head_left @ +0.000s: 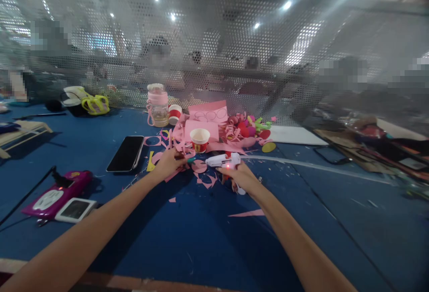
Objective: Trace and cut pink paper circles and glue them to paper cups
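Note:
My right hand point(237, 177) is wrapped round a white glue gun point(223, 160) that has a small red light, its nozzle pointing left. My left hand point(171, 165) is closed, fingertips together beside a small teal piece point(191, 160); whether it grips that piece is too small to tell. Between and behind the hands stands a red and white paper cup point(199, 140), upright. A pink paper disc point(200, 166) lies just left of the nozzle, with cut pink scraps point(208, 180) around it.
A phone point(125, 154), a purple pouch point(55, 196) and a white-framed device point(76, 210) lie at left. Behind are a pink-topped bottle point(157, 106), another cup point(174, 114) and pink sheets point(208, 112). A pale cord point(301, 164) runs right across the blue table point(187, 243).

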